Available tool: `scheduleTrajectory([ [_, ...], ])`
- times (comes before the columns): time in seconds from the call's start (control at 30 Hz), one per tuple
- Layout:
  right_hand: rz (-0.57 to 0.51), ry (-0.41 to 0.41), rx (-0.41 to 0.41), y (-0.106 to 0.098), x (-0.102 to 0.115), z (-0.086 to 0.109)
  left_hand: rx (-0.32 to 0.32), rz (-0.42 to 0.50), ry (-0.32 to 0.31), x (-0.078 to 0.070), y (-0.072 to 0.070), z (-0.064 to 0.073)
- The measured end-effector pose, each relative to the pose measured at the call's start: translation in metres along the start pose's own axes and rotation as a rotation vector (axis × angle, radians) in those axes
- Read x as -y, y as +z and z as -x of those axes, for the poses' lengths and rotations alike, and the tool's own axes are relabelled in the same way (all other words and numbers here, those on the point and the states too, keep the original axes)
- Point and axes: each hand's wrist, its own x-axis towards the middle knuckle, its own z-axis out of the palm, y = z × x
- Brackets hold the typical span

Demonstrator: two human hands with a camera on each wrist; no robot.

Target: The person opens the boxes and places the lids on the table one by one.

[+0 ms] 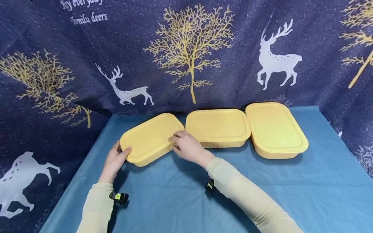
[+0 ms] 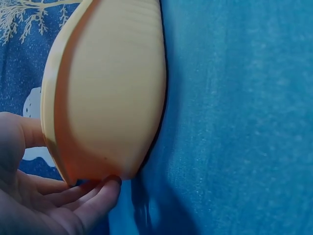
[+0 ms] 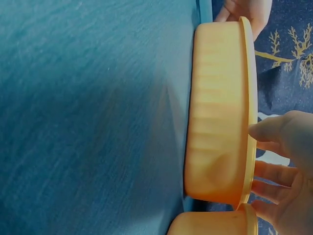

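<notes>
A yellow lidded storage box (image 1: 152, 137) sits at an angle on the left of the cloth. At its left end my left hand (image 1: 114, 159) grips it, thumb on top of the lid. In the left wrist view the other fingers (image 2: 100, 200) curl below the lid's rim, against the box wall (image 2: 112, 93). My right hand (image 1: 188, 145) holds the lid's right front corner. The right wrist view shows its thumb (image 3: 266, 129) at the rim, with the fingers over the lid's top side. The lid is on the box.
A second yellow lidded box (image 1: 218, 128) stands close beside the first, in the middle. Against it on the right is a third one (image 1: 276, 130), turned lengthwise. Blue cloth (image 1: 167, 211) covers the table; a dark printed curtain (image 1: 200, 39) hangs behind.
</notes>
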Motion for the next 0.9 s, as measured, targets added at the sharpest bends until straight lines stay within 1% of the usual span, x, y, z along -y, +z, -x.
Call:
scheduleTrajectory([
  [0.17,0.048,-0.026,-0.001,0.0,0.003,0.0,-0.009,0.056,-0.032,-0.002,-0.003,-0.005],
  [0.33,0.052,-0.045,0.007,0.003,0.008,0.0,-0.031,0.118,-0.059,-0.001,-0.004,-0.012],
  [0.43,0.055,-0.058,0.005,0.004,0.01,0.001,-0.055,0.121,-0.07,0.0,-0.004,-0.017],
  [0.53,0.084,-0.063,-0.002,0.005,0.014,0.001,-0.074,0.128,-0.074,0.0,-0.002,-0.023],
  [0.63,0.095,-0.066,-0.001,0.005,0.017,0.002,-0.089,0.138,-0.071,0.0,0.0,-0.028],
  [0.67,0.092,-0.067,0.001,0.004,0.017,0.002,-0.095,0.139,-0.069,0.0,0.001,-0.029],
  [0.77,0.027,-0.051,0.012,0.003,0.016,0.002,-0.11,0.139,-0.065,-0.001,0.003,-0.03],
  [0.83,-0.023,-0.018,0.011,0.001,0.013,0.002,-0.116,0.127,-0.062,-0.001,0.005,-0.029],
  [0.9,-0.067,0.034,-0.002,-0.001,0.008,0.002,-0.113,0.113,-0.06,-0.002,0.006,-0.026],
])
